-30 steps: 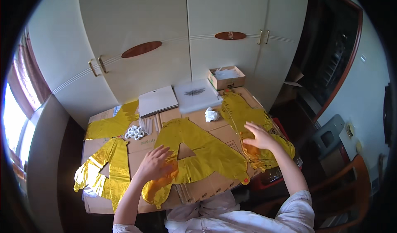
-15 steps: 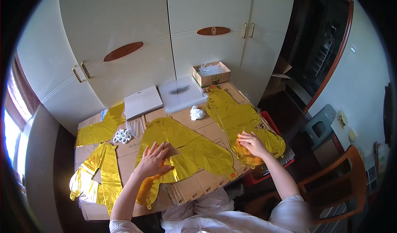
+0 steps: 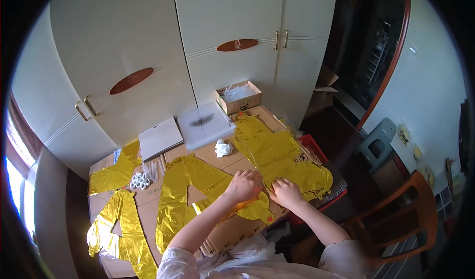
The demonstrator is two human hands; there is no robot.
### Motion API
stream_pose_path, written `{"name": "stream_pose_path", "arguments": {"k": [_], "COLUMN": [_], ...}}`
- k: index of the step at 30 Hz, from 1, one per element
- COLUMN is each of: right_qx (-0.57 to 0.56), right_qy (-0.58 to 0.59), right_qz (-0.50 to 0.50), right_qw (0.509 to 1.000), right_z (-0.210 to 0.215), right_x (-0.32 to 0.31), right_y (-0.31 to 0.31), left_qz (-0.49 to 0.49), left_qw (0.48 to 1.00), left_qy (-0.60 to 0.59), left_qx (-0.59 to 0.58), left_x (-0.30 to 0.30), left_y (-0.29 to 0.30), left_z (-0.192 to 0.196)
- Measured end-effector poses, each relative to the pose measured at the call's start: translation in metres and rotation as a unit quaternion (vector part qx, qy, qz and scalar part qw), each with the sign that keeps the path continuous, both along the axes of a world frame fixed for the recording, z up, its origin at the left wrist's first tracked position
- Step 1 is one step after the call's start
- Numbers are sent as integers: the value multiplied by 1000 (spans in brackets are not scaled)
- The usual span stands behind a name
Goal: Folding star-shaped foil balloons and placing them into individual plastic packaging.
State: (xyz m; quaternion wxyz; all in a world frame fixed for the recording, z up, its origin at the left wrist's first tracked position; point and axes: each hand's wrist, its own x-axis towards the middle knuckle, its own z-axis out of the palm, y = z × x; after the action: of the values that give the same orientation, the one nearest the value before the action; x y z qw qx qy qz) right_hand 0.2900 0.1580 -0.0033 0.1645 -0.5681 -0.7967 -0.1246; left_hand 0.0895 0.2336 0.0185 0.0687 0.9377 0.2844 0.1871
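Observation:
Flat, uninflated gold foil balloons lie spread on a cardboard-covered table. My left hand (image 3: 245, 186) is closed above the right arm of the middle letter-shaped balloon (image 3: 173, 192), by the left edge of the right-hand foil balloon (image 3: 282, 152). What its fingertips hold is hidden. Right beside it, my right hand (image 3: 287, 194) has its fingers curled and pinched on the lower left edge of the right-hand balloon. Two more gold foil balloons lie at the left, a near letter-shaped one (image 3: 129, 219) and a far one (image 3: 111, 175).
White rings (image 3: 140, 181) sit beside clear straws (image 3: 155, 169). Behind them are a white stack (image 3: 161, 138), a clear plastic sheet pile (image 3: 200, 123) and a cardboard box (image 3: 240, 101). Crumpled white tissue (image 3: 223, 148) lies mid-table. A red basket (image 3: 314, 148) and wooden chair (image 3: 410, 214) stand right.
My left hand has moved right, off the middle balloon's left part, and closed. My right hand has moved left to the right-hand balloon's edge. The whole view has shifted a little.

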Motion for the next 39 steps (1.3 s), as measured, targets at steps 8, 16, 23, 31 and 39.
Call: {"name": "stream_pose_path", "arguments": {"k": [8,16,23,31,39], "right_qx": [-128,-232,-265,-207,-32], "right_qy": [234,376,506,525,345], "right_qz": [-34,-127,-98,-56,-84], "right_qw": [963,888,815,824,934], "right_z": [13,25,10,27,114], "right_x": [18,24,40,62,65], "right_y": [14,21,30,46,65], "left_qz": [14,-6,-42,53,28], "left_qw": [995,995,988,997,998], "left_qy": [-88,-82,-124,36,47], "left_qx": [-46,-49,81,-30,30], "left_x": [13,19,32,64,76], "left_y": [0,-9,5,33,73], "left_z": [-16,-10,-20,-12,-26]}}
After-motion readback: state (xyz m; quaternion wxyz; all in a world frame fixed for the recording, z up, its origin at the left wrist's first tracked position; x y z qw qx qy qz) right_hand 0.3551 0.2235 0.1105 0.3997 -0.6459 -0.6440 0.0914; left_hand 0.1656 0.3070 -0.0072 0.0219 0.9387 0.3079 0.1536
